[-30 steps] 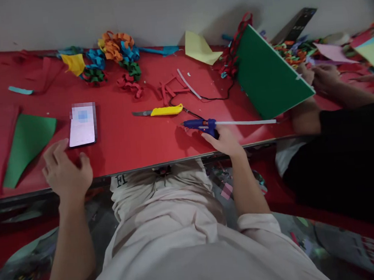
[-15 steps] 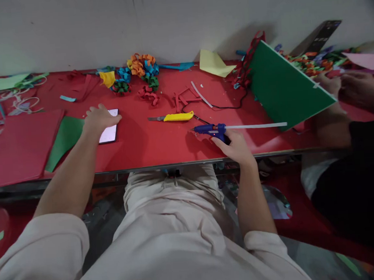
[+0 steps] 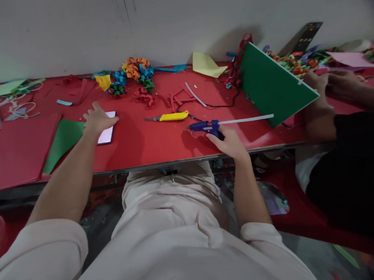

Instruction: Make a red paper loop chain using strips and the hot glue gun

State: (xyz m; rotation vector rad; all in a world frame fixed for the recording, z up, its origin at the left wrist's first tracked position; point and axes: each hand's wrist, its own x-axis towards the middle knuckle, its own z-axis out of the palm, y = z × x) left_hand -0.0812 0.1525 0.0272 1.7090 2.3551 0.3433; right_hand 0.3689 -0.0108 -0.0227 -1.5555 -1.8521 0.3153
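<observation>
My right hand (image 3: pixel 230 143) grips the handle of a blue glue gun (image 3: pixel 205 128), its nozzle aimed left. A long white glue stick (image 3: pixel 246 119) juts from the gun's back end. On the left, my left hand (image 3: pixel 95 122) lies spread over a phone (image 3: pixel 106 135) with a lit screen, covering part of it. Its thumb reaches across the screen towards the right edge. Between the two hands rests a yellow utility knife (image 3: pixel 173 116), blade pointing left. Just beyond the gun are a loose glue stick (image 3: pixel 195 94) and folded red paper strips (image 3: pixel 181 98).
Red sheets (image 3: pixel 16 151) and green paper (image 3: pixel 63 143) lie at left. Curled paper pieces (image 3: pixel 138 68) and yellow paper (image 3: pixel 207 64) sit near the wall. A green board (image 3: pixel 271 83) leans at right, beside a co-worker's hands (image 3: pixel 331 83). A black cord (image 3: pixel 226 106) crosses the red table (image 3: pixel 145 149).
The whole view has shifted slightly, with things at right now further left in the picture. Both hands keep their places, the right one still around the glue gun.
</observation>
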